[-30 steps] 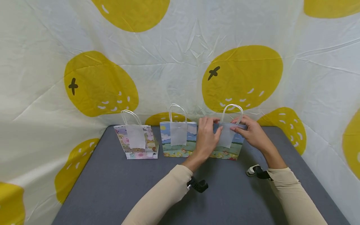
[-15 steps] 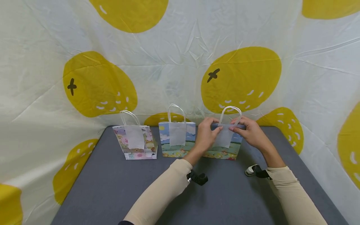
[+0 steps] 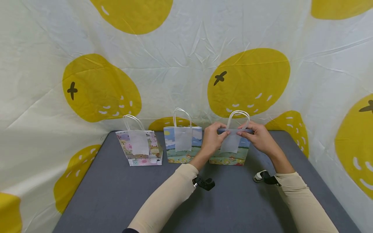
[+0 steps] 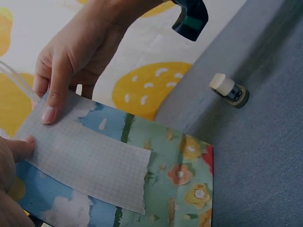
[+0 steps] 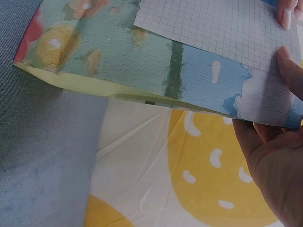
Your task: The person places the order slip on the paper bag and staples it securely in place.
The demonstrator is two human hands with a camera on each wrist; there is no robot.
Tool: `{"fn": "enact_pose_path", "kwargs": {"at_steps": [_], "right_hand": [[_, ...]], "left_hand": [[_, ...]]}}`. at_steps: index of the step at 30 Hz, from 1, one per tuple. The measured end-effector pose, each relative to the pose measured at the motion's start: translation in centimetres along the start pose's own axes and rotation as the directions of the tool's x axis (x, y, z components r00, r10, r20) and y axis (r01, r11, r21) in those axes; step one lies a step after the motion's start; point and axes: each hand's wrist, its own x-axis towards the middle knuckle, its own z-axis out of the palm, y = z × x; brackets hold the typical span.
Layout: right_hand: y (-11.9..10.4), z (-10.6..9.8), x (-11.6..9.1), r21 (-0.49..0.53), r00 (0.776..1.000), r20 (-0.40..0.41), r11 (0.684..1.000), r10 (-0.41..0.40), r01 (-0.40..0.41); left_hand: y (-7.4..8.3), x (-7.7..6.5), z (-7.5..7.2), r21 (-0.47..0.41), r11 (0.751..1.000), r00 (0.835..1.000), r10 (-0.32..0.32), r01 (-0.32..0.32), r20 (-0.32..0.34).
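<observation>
Both hands are at the top of the rightmost paper gift bag (image 3: 228, 158), printed with blue sky, green field and flowers. A piece of gridded white paper (image 4: 94, 156) with a ragged lower edge hangs down its front. My left hand (image 3: 213, 137) pinches the bag's top left of the white twisted handles (image 3: 239, 112), thumb at the paper. On the other side, my right hand (image 3: 259, 136) pinches the top edge, thumb in front and fingers behind, as the right wrist view shows. The bag stands upright.
A matching sky-print bag (image 3: 196, 142) stands left of the hands. Further left is a pink animal-print bag (image 3: 155, 137); both bear white paper. A small white object with a dark round base (image 4: 229, 90) stands on the grey table (image 3: 116, 194). A lemon-print cloth (image 3: 180, 87) hangs behind.
My left hand has shifted slightly and its fingers have drawn in at the rightmost bag's top. That bag has moved a little left; my right hand keeps its grip.
</observation>
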Motion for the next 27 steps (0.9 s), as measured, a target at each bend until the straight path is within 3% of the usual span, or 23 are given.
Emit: {"fn": "enact_pose_path", "kwargs": {"at_steps": [9, 13, 19, 27], "right_hand": [[-0.5, 0.2, 0.0, -0.021, 1.000, -0.016, 1.000, -0.001, 0.000], [-2.7, -0.1, -0.2, -0.026, 1.000, -0.019, 1.000, 0.008, -0.008], [-1.2, 0.3, 0.0, -0.036, 0.999, -0.028, 0.999, 0.024, -0.025], [-3.9, -0.2, -0.3, -0.017, 0.999, -0.035, 1.000, 0.003, -0.004]], "left_hand": [[-0.4, 0.1, 0.2, -0.064, 0.994, 0.996, -0.082, 0.085, 0.035], [-0.5, 0.1, 0.2, -0.076, 0.992, 0.995, -0.093, 0.096, 0.048], [-0.5, 0.1, 0.3, -0.064, 0.992, 0.993, -0.104, 0.108, 0.060], [-0.5, 0.2, 0.1, -0.070, 0.993, 0.994, -0.087, 0.092, 0.069]]}}
